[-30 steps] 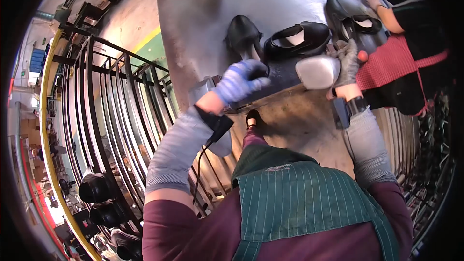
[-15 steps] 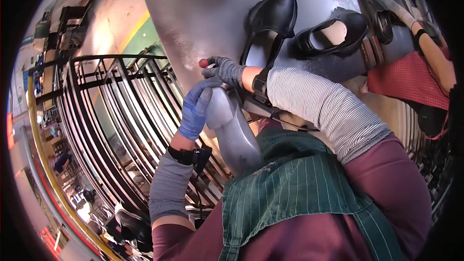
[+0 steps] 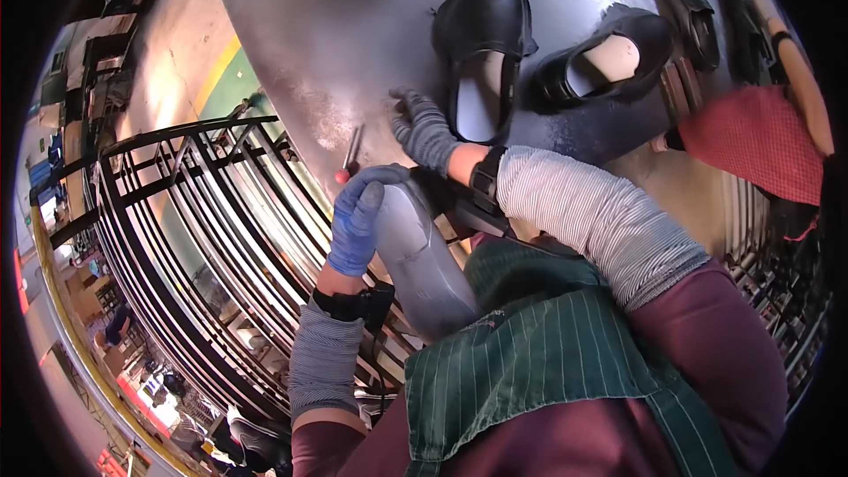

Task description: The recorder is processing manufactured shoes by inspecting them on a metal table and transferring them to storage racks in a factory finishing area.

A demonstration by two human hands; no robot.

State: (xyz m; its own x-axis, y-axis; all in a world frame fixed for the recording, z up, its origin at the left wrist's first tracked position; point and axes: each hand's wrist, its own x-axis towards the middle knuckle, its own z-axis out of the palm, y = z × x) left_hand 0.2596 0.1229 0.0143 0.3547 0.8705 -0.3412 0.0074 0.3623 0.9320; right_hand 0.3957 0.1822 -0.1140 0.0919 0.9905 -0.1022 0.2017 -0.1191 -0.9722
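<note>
My left hand [image 3: 358,221], in a blue glove, is closed round the heel end of a shoe [image 3: 428,278]. The shoe's smooth grey sole faces up, and its toe end points toward my apron. Beyond it, my right hand [image 3: 426,131], in a grey striped glove, is over the metal table with fingers apart and nothing in them. A thin metal tool [image 3: 354,148] with a red ball end lies by the table edge, just past my left fingers. Nearest to my right hand is a black shoe [image 3: 486,22] with a pale insole.
Another black shoe [image 3: 609,57] lies further right on the metal table [image 3: 291,44], with more beyond it. A co-worker's arm [image 3: 799,79] and red checked cloth [image 3: 760,137] are at the right. A metal rack [image 3: 203,238] with long bars stands at my left.
My right hand has let go of the red-ended tool and moved up and slightly right, its fingers opening. My left hand keeps its hold on the shoe. The co-worker's hand has shifted away.
</note>
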